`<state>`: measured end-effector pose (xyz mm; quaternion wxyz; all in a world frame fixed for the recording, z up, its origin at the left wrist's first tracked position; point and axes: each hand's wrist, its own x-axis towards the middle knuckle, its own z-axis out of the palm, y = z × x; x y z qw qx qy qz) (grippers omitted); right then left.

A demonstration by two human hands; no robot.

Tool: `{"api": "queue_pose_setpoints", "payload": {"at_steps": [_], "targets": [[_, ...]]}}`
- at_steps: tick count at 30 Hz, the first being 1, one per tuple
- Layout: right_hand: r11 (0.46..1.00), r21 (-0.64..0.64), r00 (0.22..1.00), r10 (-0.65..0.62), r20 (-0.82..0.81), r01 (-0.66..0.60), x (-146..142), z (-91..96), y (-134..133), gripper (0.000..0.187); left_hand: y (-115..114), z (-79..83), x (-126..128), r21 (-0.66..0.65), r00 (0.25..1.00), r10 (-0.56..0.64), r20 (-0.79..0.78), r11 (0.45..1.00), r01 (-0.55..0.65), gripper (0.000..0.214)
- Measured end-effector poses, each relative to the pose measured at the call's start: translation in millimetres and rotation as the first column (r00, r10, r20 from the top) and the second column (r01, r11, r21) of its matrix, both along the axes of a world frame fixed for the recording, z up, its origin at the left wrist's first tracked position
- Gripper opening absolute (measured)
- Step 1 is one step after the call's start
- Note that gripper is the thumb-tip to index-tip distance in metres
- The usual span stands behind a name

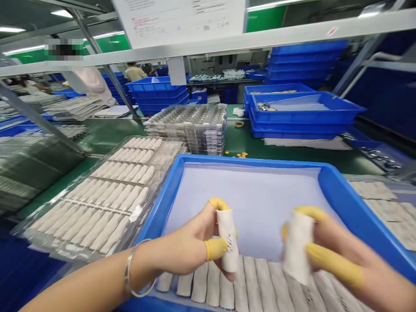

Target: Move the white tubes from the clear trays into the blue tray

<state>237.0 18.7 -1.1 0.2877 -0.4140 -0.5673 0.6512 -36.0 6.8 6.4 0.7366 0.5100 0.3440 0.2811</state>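
White rolls (228,240) are grasped upright, one in the left hand (183,245) and one in the right hand (349,264), above a blue tray (247,161). Yellow finger cots (215,250) cover the fingertips.

The print on the paper notice (178,19) is too small to read.

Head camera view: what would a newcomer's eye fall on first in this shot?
The two hands over the blue tray stand out first, at the bottom centre: the left hand holds a white roll and the right hand holds another white roll, both wearing yellow finger cots. To the left lies a clear plastic tray packed with rows of pale rolls. Stacked blue crates fill the upper right.
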Motion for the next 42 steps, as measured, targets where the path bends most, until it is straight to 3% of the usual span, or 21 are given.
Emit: {"api": "queue_pose_setpoints", "payload": {"at_steps": [3, 6, 10, 15, 19, 27, 31, 35, 39, 42], "targets": [[0.958, -0.171, 0.95, 0.182, -0.255, -0.23, -25.3, 5.7, 2.5, 0.033, 2.9, -8.7, 29.7, -0.113, 0.977, 0.053, 0.208, 0.993, -0.03, 0.038], [0.95, -0.178, 0.898, 0.166, -0.408, -0.257, -37.7, 2.3, 3.1, 0.044, 3.1, -15.2, 41.1, -0.16, 0.968, 0.113, 0.224, 0.984, -0.078, 0.036], [0.959, -0.192, 0.904, 0.113, -0.412, -0.207, -33.1, -2.5, -3.5, 0.05, -0.8, -19.5, 42.3, -0.171, 0.962, 0.126, 0.241, 0.982, -0.086, 0.043], [0.919, -0.29, 0.88, 0.11, -0.461, -0.268, -31.8, -4.8, -9.4, 0.07, -7.1, -24.9, 39.4, -0.178, 0.953, 0.089, 0.289, 0.983, -0.038, 0.052], [0.942, -0.269, 0.917, 0.083, -0.391, -0.2, -30.5, -9.7, -10.7, 0.057, -8.1, -30.4, 36.5, -0.186, 0.944, 0.104, 0.312, 0.981, -0.046, 0.055], [0.967, -0.239, 0.954, 0.008, -0.301, -0.083, -26.6, -10.8, -15.3, 0.049, -4.5, -33.4, 38.8, -0.173, 0.942, 0.215, 0.26, 0.97, -0.173, 0.05], [0.977, -0.199, 0.97, 0.027, -0.243, -0.077, -29.4, -10.9, -17.5, 0.057, -5.2, -35.1, 39.6, -0.178, 0.946, 0.198, 0.256, 0.972, -0.155, 0.051], [0.967, -0.236, 0.957, 0.025, -0.288, -0.096, -29.6, -10.7, -14.8, 0.056, -6.7, -38.4, 37.6, -0.167, 0.948, 0.183, 0.26, 0.976, -0.143, 0.051], [0.975, -0.219, 0.949, -0.034, -0.312, -0.037, -27.5, -11.8, -10.6, 0.047, -5.6, -37.9, 33.6, -0.143, 0.936, 0.22, 0.275, 0.972, -0.187, 0.051], [0.958, -0.279, 0.923, -0.05, -0.381, -0.063, -26.7, -13.9, -9.6, 0.051, -4.1, -32.5, 33.0, -0.204, 0.921, 0.223, 0.32, 0.965, -0.163, 0.051]]}}
